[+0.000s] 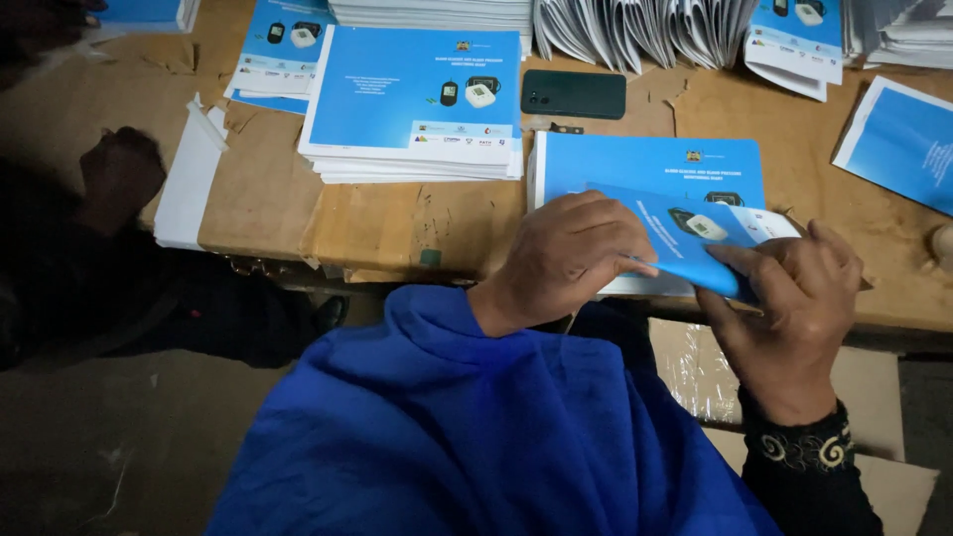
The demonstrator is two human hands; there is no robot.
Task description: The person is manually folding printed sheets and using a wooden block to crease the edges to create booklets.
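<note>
Booklet (685, 243), blue-covered and half folded, sits between both hands above the near stack of blue booklets (645, 169) at the tabletop (377, 223) edge. In the head view, the left hand (566, 258) presses down on the booklet's left part, fingers curled closed over the cover, so its grip is shut on it. The right hand (794, 298) pinches the booklet's lower right edge, thumb on top and fingers beneath, its grip likewise closed on the paper. Just beyond that near stack lies a dark phone (574, 94). Left of the phone stands a taller stack of booklets (412, 99). Blue cloth (476, 437) covers the lap below the near stack.
</note>
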